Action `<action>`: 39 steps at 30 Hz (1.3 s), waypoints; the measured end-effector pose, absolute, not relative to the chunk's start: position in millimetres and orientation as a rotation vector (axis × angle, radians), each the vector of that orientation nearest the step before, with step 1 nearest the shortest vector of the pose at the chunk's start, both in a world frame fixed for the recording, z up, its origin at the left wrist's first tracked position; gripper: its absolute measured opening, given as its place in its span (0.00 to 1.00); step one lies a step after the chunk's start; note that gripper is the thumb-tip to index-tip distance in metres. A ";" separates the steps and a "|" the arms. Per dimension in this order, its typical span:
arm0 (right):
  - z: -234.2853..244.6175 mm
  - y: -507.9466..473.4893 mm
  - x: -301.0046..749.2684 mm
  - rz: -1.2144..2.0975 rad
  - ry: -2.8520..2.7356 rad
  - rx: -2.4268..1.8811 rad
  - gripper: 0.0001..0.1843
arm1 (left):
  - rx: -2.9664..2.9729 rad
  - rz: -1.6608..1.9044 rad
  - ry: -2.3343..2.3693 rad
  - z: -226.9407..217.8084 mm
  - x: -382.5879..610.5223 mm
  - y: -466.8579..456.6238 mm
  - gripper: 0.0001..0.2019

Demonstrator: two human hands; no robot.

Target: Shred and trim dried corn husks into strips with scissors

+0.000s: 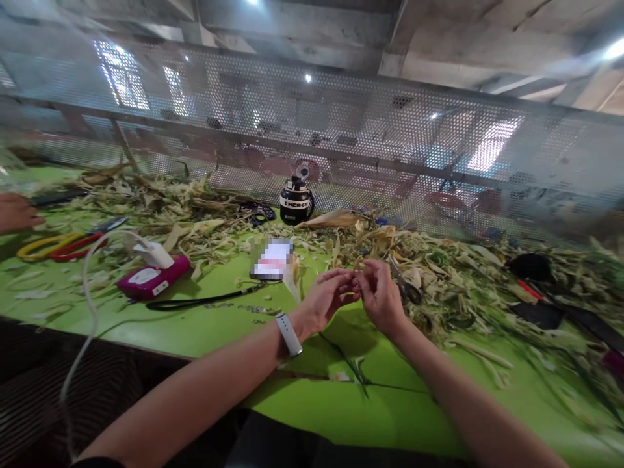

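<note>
The left hand and right hand meet at curled fingertips; whether they grip anything cannot be determined. Plant scraps lie just beyond; a dark green strip lies below.

Dimmish o/all, ceiling lt glare, blurry edges

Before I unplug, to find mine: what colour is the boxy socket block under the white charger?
The boxy block is magenta with white parts; see the head view.
</note>
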State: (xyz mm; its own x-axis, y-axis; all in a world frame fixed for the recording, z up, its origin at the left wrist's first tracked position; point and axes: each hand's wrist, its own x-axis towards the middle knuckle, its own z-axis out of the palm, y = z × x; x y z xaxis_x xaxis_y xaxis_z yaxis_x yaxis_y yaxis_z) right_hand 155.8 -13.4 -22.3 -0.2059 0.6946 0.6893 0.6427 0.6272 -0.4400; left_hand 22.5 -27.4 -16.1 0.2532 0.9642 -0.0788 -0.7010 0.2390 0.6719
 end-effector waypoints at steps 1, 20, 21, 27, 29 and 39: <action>-22.0 -13.2 156.2 0.086 -1.909 -1.060 0.13 | 0.599 1.223 0.548 -17.2 22.7 -27.4 0.04; -19.2 -5.4 158.8 0.739 -1.686 -0.890 0.09 | 1.144 1.274 0.643 -20.6 19.9 -24.5 0.15; -18.8 -5.2 160.0 0.666 -1.700 -0.896 0.08 | 1.145 1.268 0.646 -21.1 20.1 -23.8 0.16; -16.5 -7.7 161.3 0.367 -1.740 -0.909 0.07 | 1.170 1.217 0.671 -23.6 20.6 -19.7 0.19; -16.0 -8.8 160.6 0.328 -1.762 -0.904 0.06 | 1.203 1.180 0.702 -24.0 20.0 -18.9 0.20; -16.7 -8.7 159.1 0.361 -1.755 -0.930 0.07 | 1.547 1.139 0.694 -22.5 18.7 -22.2 0.19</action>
State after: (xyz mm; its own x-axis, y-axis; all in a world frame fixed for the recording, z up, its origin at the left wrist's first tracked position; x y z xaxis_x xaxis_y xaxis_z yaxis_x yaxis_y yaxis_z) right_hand 159.1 -8.7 -16.7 -0.1294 0.7351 0.6654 0.4128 0.6501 -0.6379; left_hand 18.7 -22.2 -22.5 0.3801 0.8709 0.3116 -0.1228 -0.2864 0.9502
